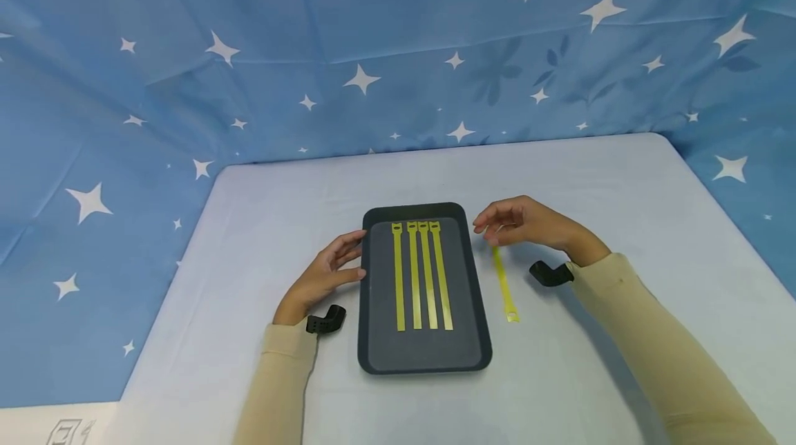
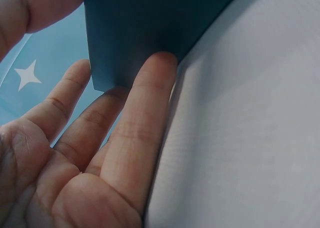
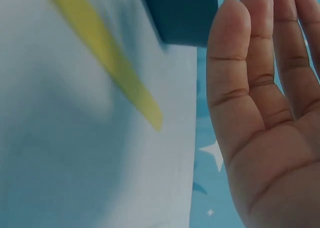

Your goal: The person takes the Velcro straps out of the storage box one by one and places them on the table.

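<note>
Nearest us: dark tray (image 1: pixel 423 355), four yellow straps (image 1: pixel 414 279) laid lengthwise inside. Left hand (image 1: pixel 320 278) touches its left wall, fingers loosely extended. Right of the tray, one loose strap (image 1: pixel 504 286) lies on the white table (image 1: pixel 560 376). Right hand (image 1: pixel 525 224) hovers by its far end, fingers extended, pinching nothing. We judge strap-laying in hand; the next move calls for a thumb-and-finger pinch.
</note>
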### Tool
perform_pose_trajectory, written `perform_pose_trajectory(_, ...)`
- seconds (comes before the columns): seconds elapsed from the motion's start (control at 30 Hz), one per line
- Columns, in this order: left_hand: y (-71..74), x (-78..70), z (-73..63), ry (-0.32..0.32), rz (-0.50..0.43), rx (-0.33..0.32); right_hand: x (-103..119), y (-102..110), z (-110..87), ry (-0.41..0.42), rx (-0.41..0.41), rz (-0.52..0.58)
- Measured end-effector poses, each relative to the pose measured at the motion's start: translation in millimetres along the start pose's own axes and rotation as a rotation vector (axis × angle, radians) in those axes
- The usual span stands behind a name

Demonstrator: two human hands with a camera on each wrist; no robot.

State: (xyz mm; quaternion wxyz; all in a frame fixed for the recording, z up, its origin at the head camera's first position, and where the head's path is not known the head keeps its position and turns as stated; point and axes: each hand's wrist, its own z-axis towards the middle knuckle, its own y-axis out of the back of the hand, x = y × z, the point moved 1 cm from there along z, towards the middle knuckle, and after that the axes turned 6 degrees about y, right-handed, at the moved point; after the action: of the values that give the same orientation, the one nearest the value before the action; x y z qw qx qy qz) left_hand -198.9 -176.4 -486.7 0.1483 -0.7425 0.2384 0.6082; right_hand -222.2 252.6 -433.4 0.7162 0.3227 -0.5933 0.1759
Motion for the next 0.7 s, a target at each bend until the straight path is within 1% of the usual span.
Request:
perform_pose_trajectory(0.2,0.5,-0.3,0.5,0.002,0.002,0.000,5.4,-2.0,15.7,-0.011,0.049,0.001)
perform_pose_trajectory(0.43,2.0,0.7,0.9,0.002,0.026,-0.006,16.0,-1.6,33.6,-0.003,0.117,-0.027)
perform_pose_trajectory(0.57,2.5,1.0,1.5,-0.014,0.032,0.003,19.8,-2.5,42.8,-0.024,0.146,-0.043)
perform_pose_trajectory(0.7,3.3,1.0,1.9,-0.013,0.034,-0.002,22.9,-6.2,53.3,-0.037,0.172,-0.055)
